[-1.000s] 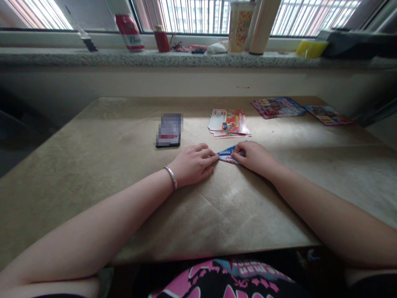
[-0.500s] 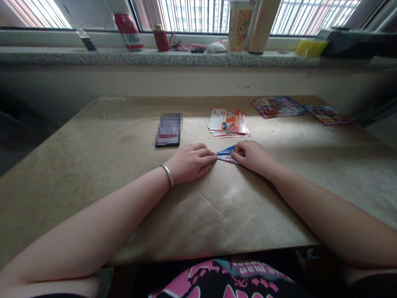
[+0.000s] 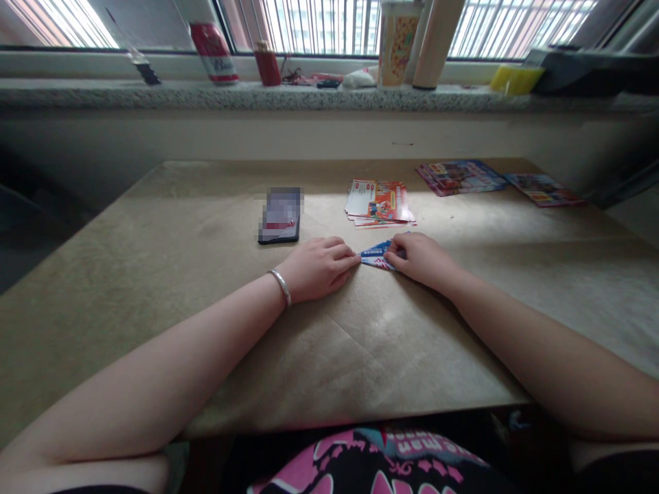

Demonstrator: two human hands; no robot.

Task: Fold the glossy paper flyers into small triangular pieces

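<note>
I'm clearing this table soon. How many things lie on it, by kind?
Phone: 1
Folded paper: 1
Leaflet piles: 3, namely middle pile, right pile, far-right pile
Total: 5

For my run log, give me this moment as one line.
left hand: fingertips touch one tip of folded blue paper | right hand: holds its other end | paper: on table | nearby: phone, leaflet stack
</note>
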